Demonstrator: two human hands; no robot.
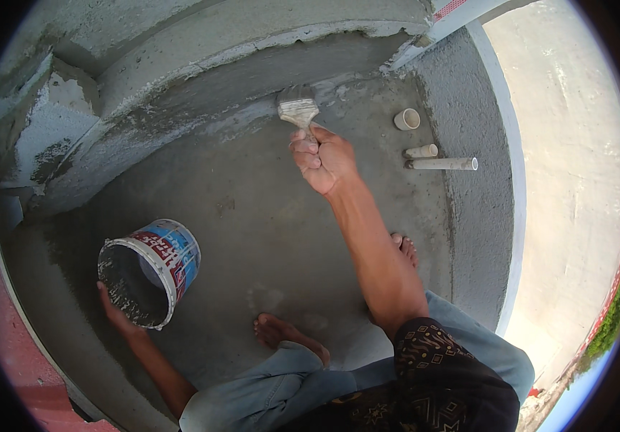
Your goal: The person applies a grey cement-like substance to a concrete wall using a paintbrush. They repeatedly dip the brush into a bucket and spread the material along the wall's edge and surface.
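Note:
My right hand [322, 160] is closed round the handle of a wide paintbrush [298, 108]. Its bristles, coated in grey, point at the foot of the far wall, close to where wall and floor meet. At the left, a bucket [180, 248] with a red, blue and white printed side tips its mouth toward me. Dark grey residue coats the inside, along with a little pale grey matter. My left hand [117, 311] grips the bucket at the near left of its rim; most of the fingers are hidden behind it.
Three pale plastic pipe ends, a short wide one [407, 119], a short thin one [421, 151] and a longer one [443, 164], stick up from the grey cement floor [231, 173] at the right. Low rough walls [479, 201] enclose it. My bare feet [281, 333] stand on the floor.

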